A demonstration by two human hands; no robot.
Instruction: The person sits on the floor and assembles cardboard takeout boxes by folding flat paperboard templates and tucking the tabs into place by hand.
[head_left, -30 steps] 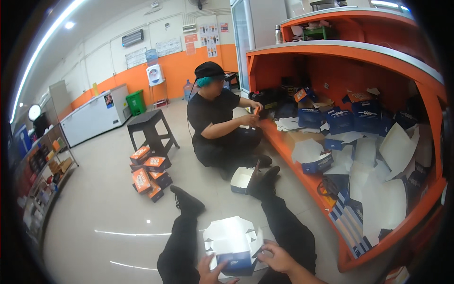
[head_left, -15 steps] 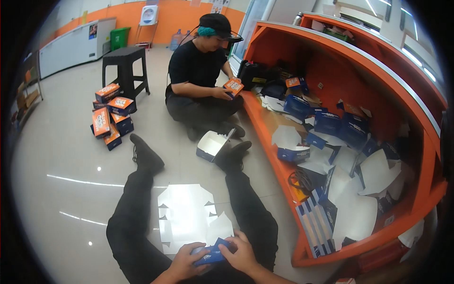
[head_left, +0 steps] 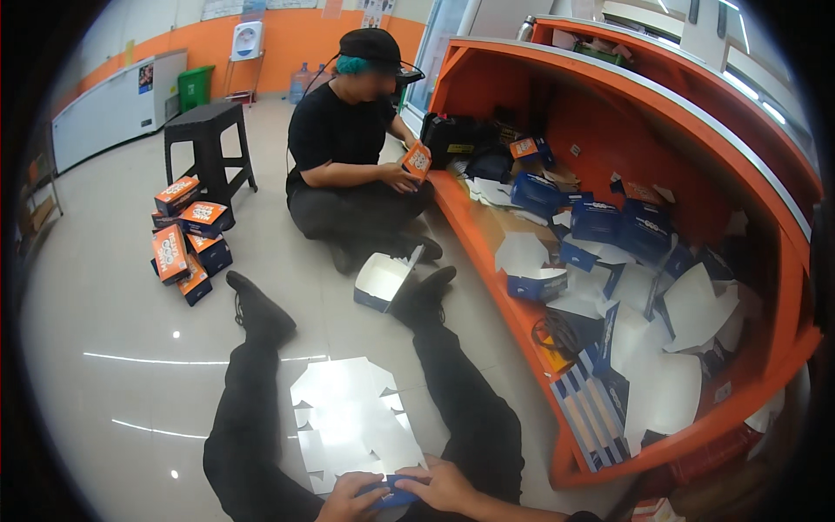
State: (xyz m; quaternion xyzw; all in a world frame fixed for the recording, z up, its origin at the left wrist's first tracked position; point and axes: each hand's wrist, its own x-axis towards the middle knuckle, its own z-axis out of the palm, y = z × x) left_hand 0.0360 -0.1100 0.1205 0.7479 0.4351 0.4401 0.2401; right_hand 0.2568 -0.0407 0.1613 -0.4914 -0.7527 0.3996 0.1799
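A cardboard box blank (head_left: pixel 348 413), white on its inner face, lies spread out between my outstretched legs. Its near end is bent up, showing a blue outer panel. On the left of that blue panel, my left hand (head_left: pixel 350 499) grips the edge with bent fingers. My right hand (head_left: pixel 447 487) holds the same end from the right, thumb and fingers on the fold. The fingers' undersides are hidden. Past my right foot stands an open blue box (head_left: pixel 374 296) with a white inside.
A co-worker (head_left: pixel 348 130) sits ahead holding an orange-topped box (head_left: pixel 417 162). Several closed orange and blue boxes (head_left: pixel 171 252) are piled at the left by a dark stool (head_left: pixel 204 126). At the right, an orange shelf unit (head_left: pixel 487 235) holds loose boxes and blanks (head_left: pixel 648 374).
The side flap that stood up on the right of the blank now lies lower. Both hands have moved down and closer together on the blue end. The view has shifted slightly.
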